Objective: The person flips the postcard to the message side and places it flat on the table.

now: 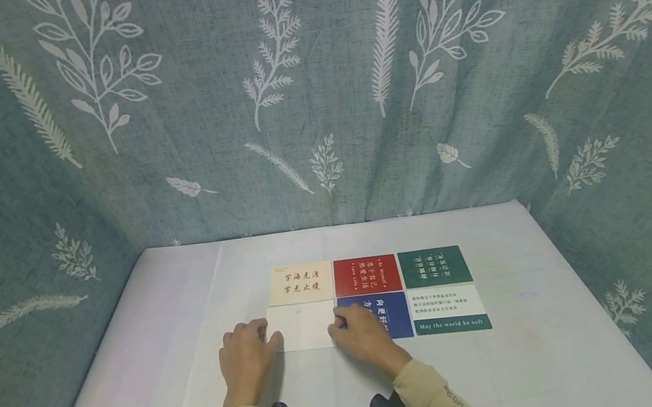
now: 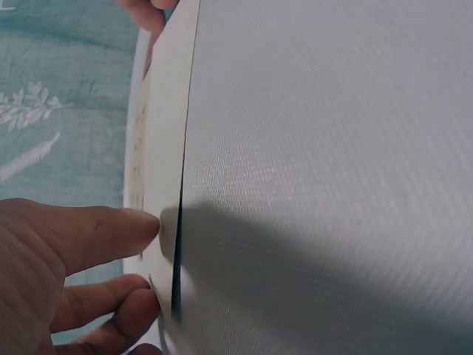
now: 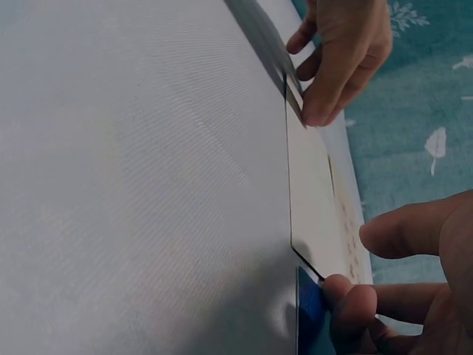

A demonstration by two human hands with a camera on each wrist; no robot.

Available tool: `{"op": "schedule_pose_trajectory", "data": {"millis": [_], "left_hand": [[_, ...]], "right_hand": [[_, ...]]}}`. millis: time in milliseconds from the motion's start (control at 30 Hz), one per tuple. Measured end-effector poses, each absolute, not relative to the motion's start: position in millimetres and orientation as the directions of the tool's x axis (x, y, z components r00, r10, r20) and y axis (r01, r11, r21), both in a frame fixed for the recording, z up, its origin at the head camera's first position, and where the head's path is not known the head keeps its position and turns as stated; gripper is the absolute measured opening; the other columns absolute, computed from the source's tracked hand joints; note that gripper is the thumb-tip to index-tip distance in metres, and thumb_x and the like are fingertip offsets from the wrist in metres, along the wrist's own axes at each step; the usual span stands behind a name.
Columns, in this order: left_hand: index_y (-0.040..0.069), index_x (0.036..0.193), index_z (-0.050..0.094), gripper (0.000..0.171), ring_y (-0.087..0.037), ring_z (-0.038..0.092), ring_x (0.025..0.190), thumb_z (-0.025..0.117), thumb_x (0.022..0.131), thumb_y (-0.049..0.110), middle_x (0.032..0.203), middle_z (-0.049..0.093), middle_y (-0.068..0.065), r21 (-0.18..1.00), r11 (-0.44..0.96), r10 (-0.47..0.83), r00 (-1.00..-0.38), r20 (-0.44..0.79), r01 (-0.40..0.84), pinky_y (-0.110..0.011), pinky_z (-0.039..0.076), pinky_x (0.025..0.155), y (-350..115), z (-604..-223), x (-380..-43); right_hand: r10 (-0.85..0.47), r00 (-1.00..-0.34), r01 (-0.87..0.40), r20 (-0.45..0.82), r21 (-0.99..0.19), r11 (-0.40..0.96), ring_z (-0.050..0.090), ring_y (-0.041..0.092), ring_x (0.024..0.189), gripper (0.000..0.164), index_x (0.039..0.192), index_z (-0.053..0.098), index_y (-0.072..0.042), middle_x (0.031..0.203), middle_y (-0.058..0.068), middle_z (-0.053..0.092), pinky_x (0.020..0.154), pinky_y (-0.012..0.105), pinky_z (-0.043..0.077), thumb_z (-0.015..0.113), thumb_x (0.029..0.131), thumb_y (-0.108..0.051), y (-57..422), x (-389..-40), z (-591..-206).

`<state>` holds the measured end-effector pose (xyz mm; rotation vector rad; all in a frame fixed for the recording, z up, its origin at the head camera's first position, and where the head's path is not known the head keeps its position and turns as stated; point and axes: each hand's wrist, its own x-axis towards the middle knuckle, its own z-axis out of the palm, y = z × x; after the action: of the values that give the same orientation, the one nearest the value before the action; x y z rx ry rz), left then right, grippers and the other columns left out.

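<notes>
A plain cream card (image 1: 302, 326) lies at the left of the near row on the white table. At its left end is my left hand (image 1: 246, 357); in the left wrist view the thumb (image 2: 133, 233) and fingertips pinch that end, with a thin dark gap beneath it. My right hand (image 1: 366, 337) is at the card's right end, over part of a blue card (image 1: 397, 318). In the right wrist view its curled fingertips (image 3: 351, 303) touch the corner where the two cards meet, while the thumb stays apart from them.
Behind the plain card lies a cream card with writing (image 1: 302, 283), then a red card (image 1: 367, 275) and a dark green card (image 1: 435, 267). A white and green card (image 1: 449, 310) is right of the blue one. A leaf-patterned curtain (image 1: 311, 94) surrounds the white table (image 1: 547, 353).
</notes>
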<state>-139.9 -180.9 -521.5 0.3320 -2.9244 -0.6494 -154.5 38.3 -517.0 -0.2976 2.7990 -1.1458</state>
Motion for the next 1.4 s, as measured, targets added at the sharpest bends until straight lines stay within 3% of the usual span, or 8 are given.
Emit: {"op": "schedule_pose_trajectory", "data": {"millis": [100, 233, 300, 533, 800, 1000, 1233, 1400], "left_hand": [[0.0, 0.119, 0.072, 0.044, -0.041, 0.058, 0.097, 0.073, 0.082, 0.025, 0.109, 0.068, -0.021, 0.438, 0.878, -0.246, -0.967, 0.07, -0.191, -0.054, 0.047, 0.08, -180, -521, -139], [0.0, 0.12, 0.071, 0.044, -0.041, 0.058, 0.099, 0.071, 0.083, 0.024, 0.111, 0.068, -0.022, 0.447, 0.873, -0.254, -0.965, 0.068, -0.198, -0.054, 0.047, 0.082, -180, -519, -137], [0.0, 0.12, 0.071, 0.044, -0.041, 0.058, 0.1, 0.071, 0.083, 0.024, 0.112, 0.068, -0.022, 0.447, 0.872, -0.257, -0.964, 0.07, -0.2, -0.054, 0.047, 0.082, -179, -518, -136], [0.001, 0.12, 0.071, 0.043, -0.04, 0.059, 0.098, 0.075, 0.085, 0.026, 0.112, 0.068, -0.022, 0.439, 0.88, -0.254, -0.96, 0.117, -0.18, -0.052, 0.048, 0.078, -178, -516, -133], [0.006, 0.119, 0.073, 0.04, -0.037, 0.059, 0.096, 0.073, 0.086, 0.029, 0.105, 0.07, -0.012, 0.473, 0.872, -0.222, -0.962, 0.158, -0.124, -0.051, 0.048, 0.077, -168, -512, -131], [0.007, 0.114, 0.075, 0.036, -0.037, 0.061, 0.094, 0.075, 0.085, 0.029, 0.1, 0.071, -0.009, 0.479, 0.876, -0.181, -0.961, 0.21, -0.06, -0.051, 0.049, 0.076, -149, -514, -132], [0.009, 0.112, 0.076, 0.035, -0.034, 0.061, 0.09, 0.076, 0.083, 0.028, 0.095, 0.071, -0.006, 0.478, 0.878, -0.135, -0.962, 0.238, -0.005, -0.049, 0.048, 0.075, -127, -516, -135], [0.009, 0.11, 0.076, 0.032, -0.031, 0.06, 0.084, 0.078, 0.082, 0.026, 0.09, 0.07, -0.005, 0.479, 0.873, -0.06, -0.955, 0.289, 0.09, -0.045, 0.048, 0.071, -114, -518, -139]], "right_hand": [[-0.207, -0.978, -0.126, -0.026, -0.716, 0.687, 0.052, 0.016, 0.083, 0.011, 0.095, 0.071, -0.01, 0.083, -0.003, 0.055, 0.075, 0.037, 0.046, 0.065, 0.091, -0.018, 40, -153, -519], [-0.181, -0.982, -0.089, -0.047, -0.736, 0.671, 0.053, 0.014, 0.087, 0.035, 0.123, 0.07, -0.005, 0.09, -0.004, 0.057, 0.08, 0.038, 0.048, 0.064, 0.092, -0.019, 43, -152, -519], [-0.171, -0.984, -0.08, -0.048, -0.74, 0.668, 0.054, 0.014, 0.087, 0.041, 0.13, 0.067, -0.003, 0.092, -0.004, 0.059, 0.081, 0.038, 0.049, 0.064, 0.092, -0.018, 44, -151, -519], [-0.158, -0.987, -0.088, -0.025, -0.742, 0.664, 0.057, 0.014, 0.088, 0.04, 0.131, 0.067, -0.005, 0.096, -0.002, 0.062, 0.082, 0.038, 0.05, 0.062, 0.094, -0.018, 50, -152, -519], [-0.125, -0.992, -0.059, -0.03, -0.756, 0.652, 0.058, 0.017, 0.097, 0.039, 0.13, 0.068, -0.007, 0.104, -0.002, 0.065, 0.088, 0.042, 0.049, 0.064, 0.093, -0.02, 64, -147, -518], [-0.078, -0.997, -0.032, -0.024, -0.767, 0.641, 0.057, 0.014, 0.092, 0.04, 0.13, 0.067, -0.006, 0.101, -0.003, 0.064, 0.084, 0.038, 0.049, 0.066, 0.093, -0.021, 81, -140, -514], [-0.04, -0.999, -0.039, 0.018, -0.757, 0.653, 0.052, 0.01, 0.07, 0.044, 0.134, 0.063, -0.006, 0.1, -0.003, 0.062, 0.067, 0.029, 0.045, 0.068, 0.093, -0.021, 105, -133, -508], [-0.008, -1.0, -0.018, 0.017, -0.739, 0.673, 0.05, 0.01, 0.072, 0.05, 0.14, 0.057, -0.006, 0.103, -0.002, 0.061, 0.066, 0.028, 0.044, 0.068, 0.093, -0.02, 120, -129, -506]]}}
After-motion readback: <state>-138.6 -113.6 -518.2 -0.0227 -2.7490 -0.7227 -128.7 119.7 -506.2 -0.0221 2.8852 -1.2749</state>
